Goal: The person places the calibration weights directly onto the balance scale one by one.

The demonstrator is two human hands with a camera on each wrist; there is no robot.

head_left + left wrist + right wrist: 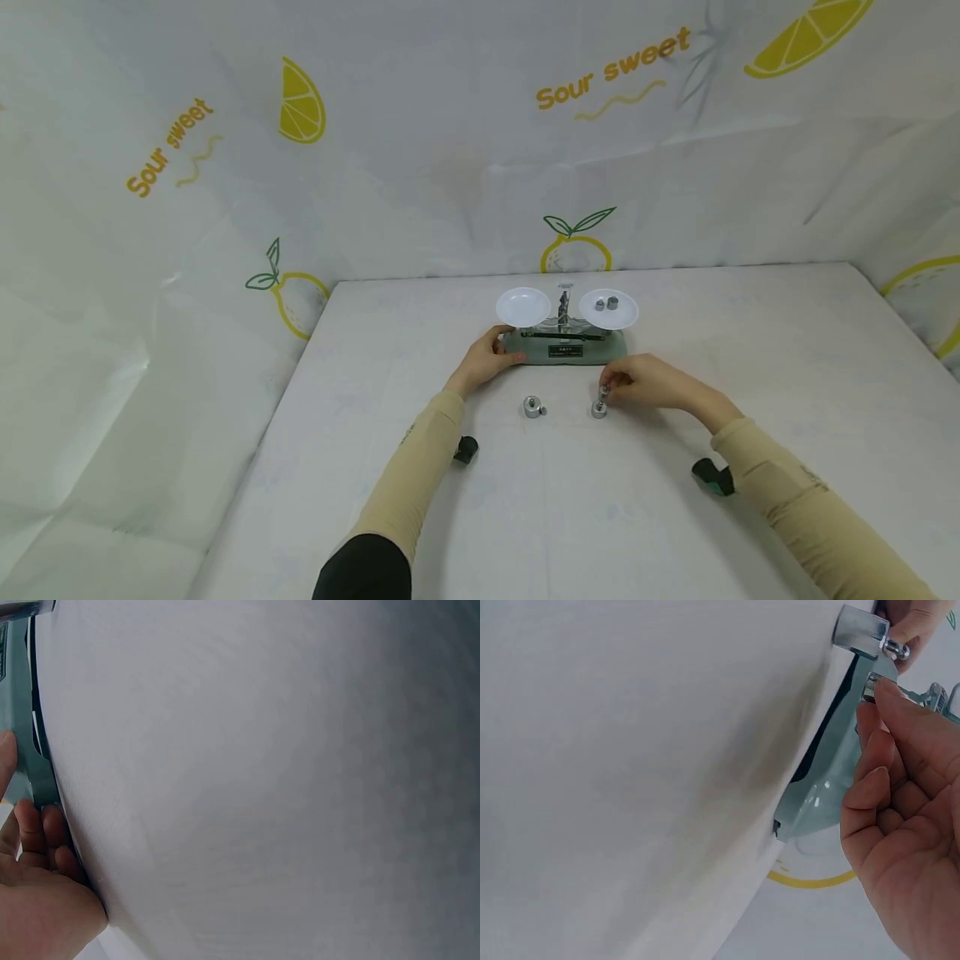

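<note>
A balance scale [566,350] with a green base and two white pans stands toward the back of the table. My left hand [486,360] grips the left end of its base, the thumb on the front; in the left wrist view the curled fingers [52,825] meet the base's end. My right hand [647,382], in front of the base's right side, pinches a small metal weight [870,686] between thumb and fingertips. Close by that hand is a larger metal weight [598,410]. Another metal weight [532,407] sits farther left, with a tiny piece at its side.
Two small weights [612,303] rest on the right pan [628,315], while the left pan [522,307] holds nothing visible. A white sheet with lemon prints [450,167] hangs behind the white table [337,400]. Dark wrist devices [712,477] are on both forearms.
</note>
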